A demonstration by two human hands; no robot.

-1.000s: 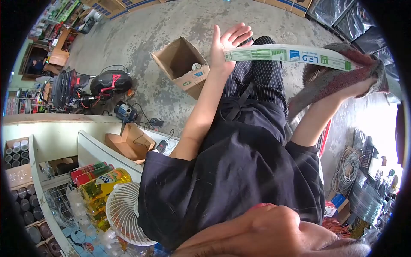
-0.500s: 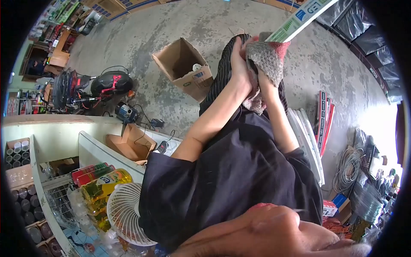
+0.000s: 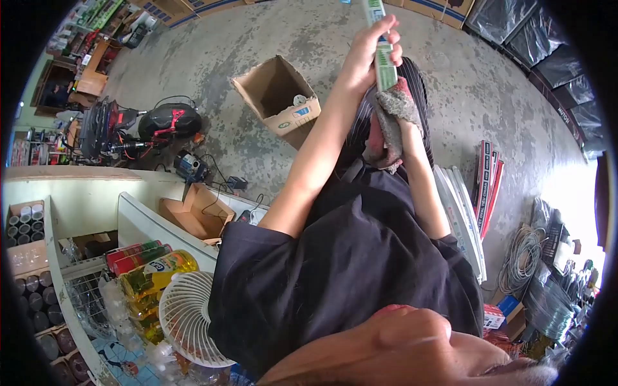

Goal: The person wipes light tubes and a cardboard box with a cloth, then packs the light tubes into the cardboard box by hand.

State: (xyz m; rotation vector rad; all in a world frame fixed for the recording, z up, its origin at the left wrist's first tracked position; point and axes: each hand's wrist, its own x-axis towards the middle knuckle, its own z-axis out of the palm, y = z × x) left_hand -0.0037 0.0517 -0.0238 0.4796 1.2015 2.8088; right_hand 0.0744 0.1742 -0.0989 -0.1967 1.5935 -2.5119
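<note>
My left hand (image 3: 380, 50) is wrapped around a long, narrow white and green LED carton (image 3: 386, 71), which points up toward the top edge of the view. Just below it, my right hand (image 3: 407, 121) is closed in a grey and red cloth (image 3: 389, 125). The cloth lies around the lower end of the carton and hides most of the right fingers. Both hands are above my striped trousers, in front of the dark shirt.
An open cardboard box (image 3: 283, 103) stands on the concrete floor, left of my forearm. Long white packs (image 3: 460, 215) and red ones (image 3: 487, 186) lie to the right. A white fan (image 3: 193, 318) and yellow bottles (image 3: 158, 273) are at lower left, near a motorbike (image 3: 138, 128).
The carton has swung from the right to point up. My left hand has left the cloth and closed around the carton above it. My right hand stays low with the cloth.
</note>
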